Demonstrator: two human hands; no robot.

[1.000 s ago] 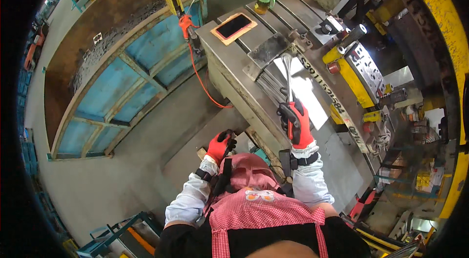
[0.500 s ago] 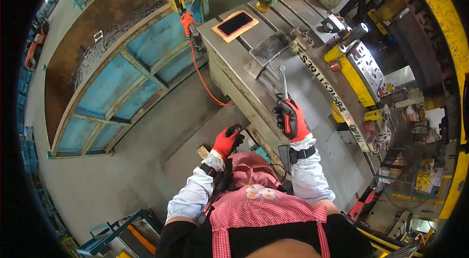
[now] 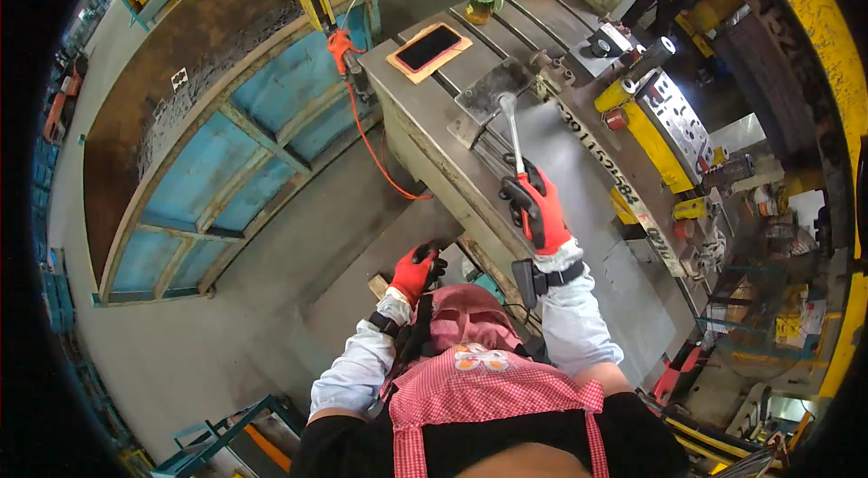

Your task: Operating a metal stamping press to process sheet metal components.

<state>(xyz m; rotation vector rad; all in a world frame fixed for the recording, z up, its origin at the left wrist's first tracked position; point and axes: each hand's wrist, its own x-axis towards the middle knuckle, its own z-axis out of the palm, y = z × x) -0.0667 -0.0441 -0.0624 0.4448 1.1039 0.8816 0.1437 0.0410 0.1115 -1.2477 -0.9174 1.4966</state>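
My right hand [image 3: 541,208], in a red and black glove, is wrapped round the red handle of a wrench [image 3: 514,136]. The wrench's bright shaft points away from me over the metal machine table [image 3: 579,175], its head near a dark metal block [image 3: 497,87]. Whether the head touches the block, I cannot tell. My left hand [image 3: 417,270], gloved alike, is low in front of my apron, left of the table's edge. Its fingers are curled, and whatever they may hold is hidden.
A phone [image 3: 429,48] lies on cardboard at the table's far left corner, with a green-lidded jug [image 3: 483,2] beyond it. A large blue bin [image 3: 206,152] of metal scraps stands left. An orange hose [image 3: 371,148] hangs between. Yellow machine fixtures [image 3: 655,139] stand right.
My right hand has moved slightly away from me, and the wrench's head has swung up and left to the dark block. My left hand has barely moved.
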